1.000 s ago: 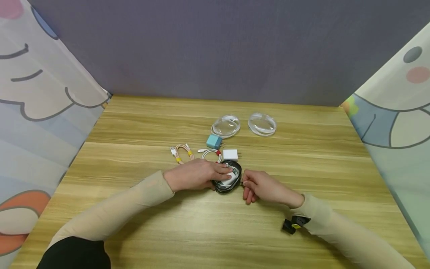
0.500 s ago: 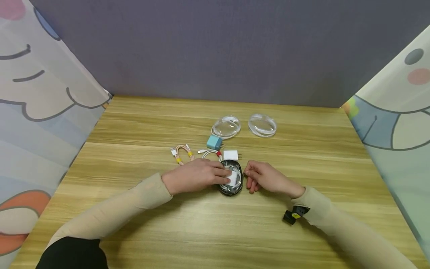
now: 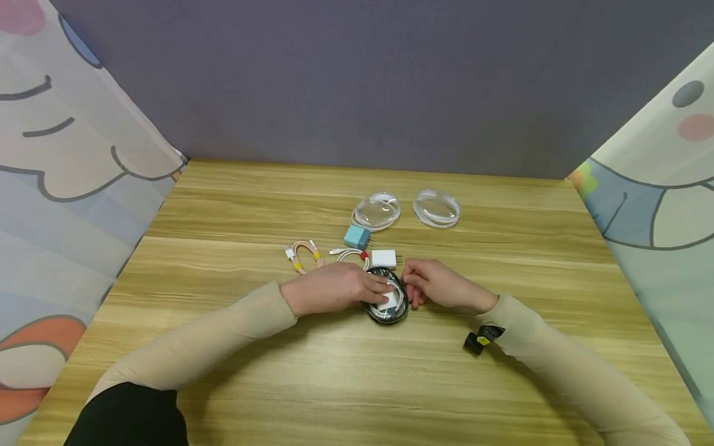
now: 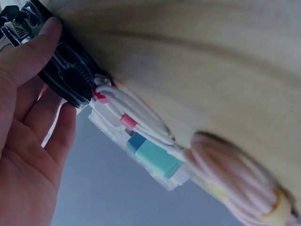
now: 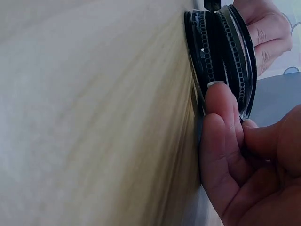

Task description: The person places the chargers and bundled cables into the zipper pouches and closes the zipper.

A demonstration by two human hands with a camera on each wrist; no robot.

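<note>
Left hand (image 3: 337, 290), spread, grips a black case (image 3: 398, 305); right hand (image 3: 437, 285) pinches its edge (image 5: 246, 101).

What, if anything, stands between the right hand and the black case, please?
Nothing visible does: the right hand has its fingertips at the edge of the black case. The left hand holds its other side; the white plug lies farther back.

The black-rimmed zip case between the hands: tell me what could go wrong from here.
The rows of zip teeth stand apart, so the white cable inside the zip case might catch between them. If the left hand loses its hold, the case could turn while the right hand is at its edge. The white charger outside it lies close by and might get nudged.
</note>
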